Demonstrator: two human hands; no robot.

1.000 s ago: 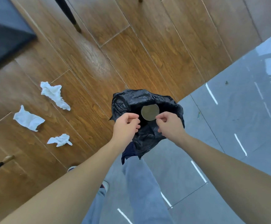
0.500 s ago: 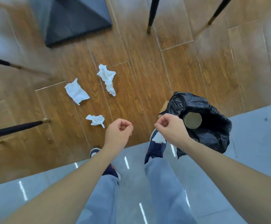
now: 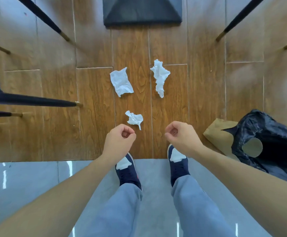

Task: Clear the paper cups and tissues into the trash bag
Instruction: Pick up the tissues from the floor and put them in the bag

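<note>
Three crumpled white tissues lie on the wooden floor: a small tissue (image 3: 134, 118) just beyond my hands, a flatter tissue (image 3: 121, 81) farther left and a long twisted tissue (image 3: 160, 78) farther right. The black trash bag (image 3: 274, 144) sits open on the floor at the right, with a brown round cup bottom (image 3: 252, 147) showing inside it. My left hand (image 3: 119, 140) and my right hand (image 3: 182, 136) hover loosely curled and hold nothing, both clear of the bag.
A brown paper bag (image 3: 218, 135) lies under the trash bag's left side. Dark chair legs (image 3: 36, 101) reach in from the left and from the upper right (image 3: 238, 19). A dark table base (image 3: 142, 12) stands at the top. My feet (image 3: 127, 168) stand where the wood meets grey tile.
Both hands have let go of the trash bag's rim, the left first. My view has swung left, so the bag now sits at the right and the tissues straight ahead.
</note>
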